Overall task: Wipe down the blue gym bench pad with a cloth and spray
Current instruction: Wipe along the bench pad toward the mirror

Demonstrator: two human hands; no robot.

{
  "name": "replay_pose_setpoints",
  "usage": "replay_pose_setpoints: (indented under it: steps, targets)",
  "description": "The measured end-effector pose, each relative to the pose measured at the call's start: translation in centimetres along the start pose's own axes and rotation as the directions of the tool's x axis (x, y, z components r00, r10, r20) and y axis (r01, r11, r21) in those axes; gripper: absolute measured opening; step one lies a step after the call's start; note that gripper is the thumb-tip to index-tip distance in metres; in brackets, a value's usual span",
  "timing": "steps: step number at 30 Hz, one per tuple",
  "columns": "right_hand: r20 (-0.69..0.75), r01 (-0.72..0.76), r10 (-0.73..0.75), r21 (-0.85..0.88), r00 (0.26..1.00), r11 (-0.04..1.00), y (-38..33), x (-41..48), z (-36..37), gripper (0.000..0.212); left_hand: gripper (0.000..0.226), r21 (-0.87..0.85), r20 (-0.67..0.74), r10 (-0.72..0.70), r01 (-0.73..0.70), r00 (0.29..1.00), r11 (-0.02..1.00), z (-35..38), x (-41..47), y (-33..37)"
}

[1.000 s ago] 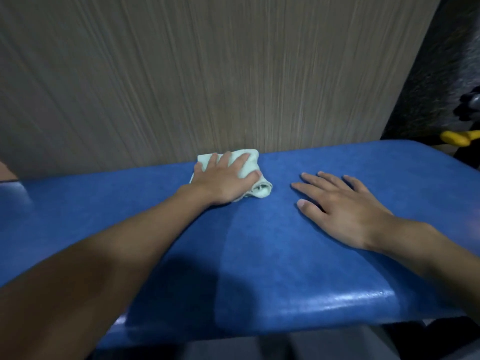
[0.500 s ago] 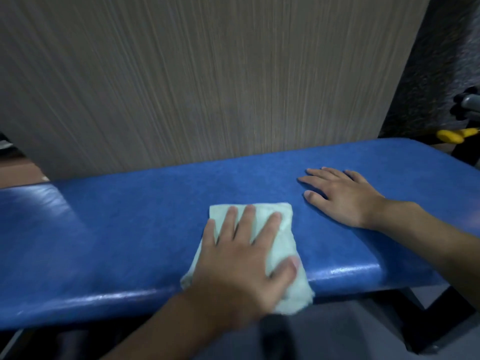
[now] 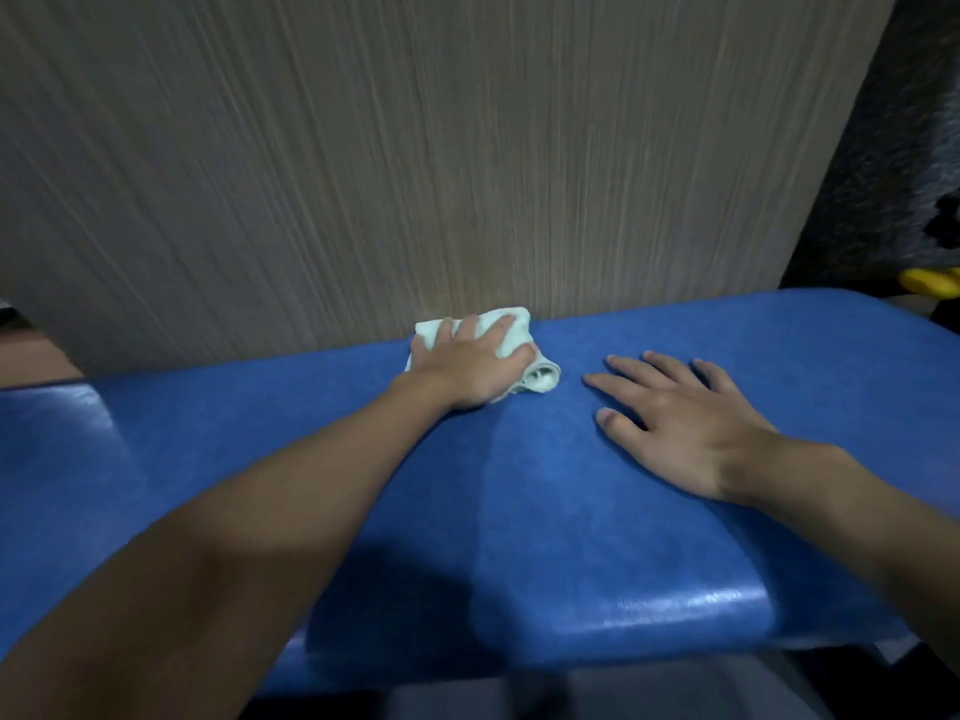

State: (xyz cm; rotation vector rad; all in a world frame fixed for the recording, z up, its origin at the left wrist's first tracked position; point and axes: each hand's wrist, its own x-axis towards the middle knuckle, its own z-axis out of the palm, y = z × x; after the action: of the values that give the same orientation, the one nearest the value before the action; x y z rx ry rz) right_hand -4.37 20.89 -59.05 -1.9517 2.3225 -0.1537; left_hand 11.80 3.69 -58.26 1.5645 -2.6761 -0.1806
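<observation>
Lying on the bench pad (image 3: 571,522): left hand (image 3: 475,365) over cloth (image 3: 543,377), right hand (image 3: 691,428) flat.

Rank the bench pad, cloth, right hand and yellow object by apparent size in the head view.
1. bench pad
2. right hand
3. cloth, farther off and partly under the left hand: unsure
4. yellow object, cropped

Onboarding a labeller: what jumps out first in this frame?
The blue bench pad fills the lower frame. The left hand presses a pale bunched cloth at its far edge, by the wood-grain panel; the right hand lies flat on the pad nearby.
</observation>
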Motion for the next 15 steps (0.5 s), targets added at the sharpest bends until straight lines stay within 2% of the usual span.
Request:
replay_pose_setpoints:
  steps: [6,10,12,15]
  targets:
    - [-0.025,0.001,0.0,0.026,1.0,1.0,0.1,0.0,0.0,0.055,0.073,0.02,0.027,0.017,-0.018,0.999,1.0,0.5,-1.2,-0.2]
    - [-0.021,-0.006,0.006,0.037,1.0,0.999,0.0,-0.1,0.0,0.055,0.07,0.024,0.035,0.086,-0.087,0.996,0.996,0.9,-9.2,0.8]
    - [-0.019,-0.011,0.012,0.043,1.0,0.999,0.0,0.0,-0.1,0.055,0.076,0.026,0.046,0.117,-0.118,0.992,0.993,1.2,-14.3,1.2]
    - [0.002,-0.012,0.012,0.03,1.0,0.999,-0.3,-0.4,-0.2,0.055,0.082,0.07,-0.067,0.205,-0.2,0.976,0.977,2.1,-20.3,1.3]
